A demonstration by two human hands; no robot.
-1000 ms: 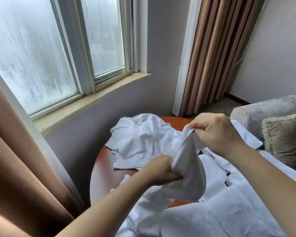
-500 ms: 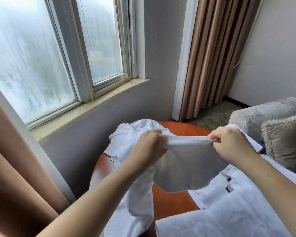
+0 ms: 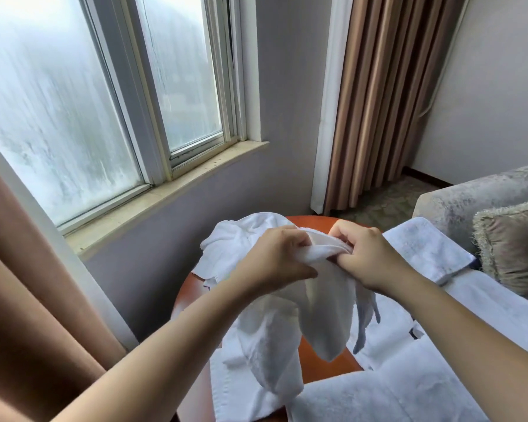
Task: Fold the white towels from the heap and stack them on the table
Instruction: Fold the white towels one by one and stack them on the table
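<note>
A small white towel point(image 3: 323, 312) hangs in the air over the round orange-brown table point(image 3: 326, 365). My left hand point(image 3: 275, 260) and my right hand point(image 3: 368, 258) both grip its bunched top edge, close together. The cloth droops in folds below them. A heap of crumpled white towels point(image 3: 241, 236) lies at the far left of the table, partly hidden by my left hand. More white towels point(image 3: 409, 391) spread over the near and right side.
A folded white towel point(image 3: 424, 248) lies at the right by a grey sofa arm point(image 3: 476, 199) and a fringed cushion point(image 3: 518, 242). A window and sill run along the left wall. Brown curtains hang at the left edge and behind the table.
My hands came together, so the towel's top edge, stretched flat between them half a second ago, is now bunched. A second ago my left hand held it lower down.
</note>
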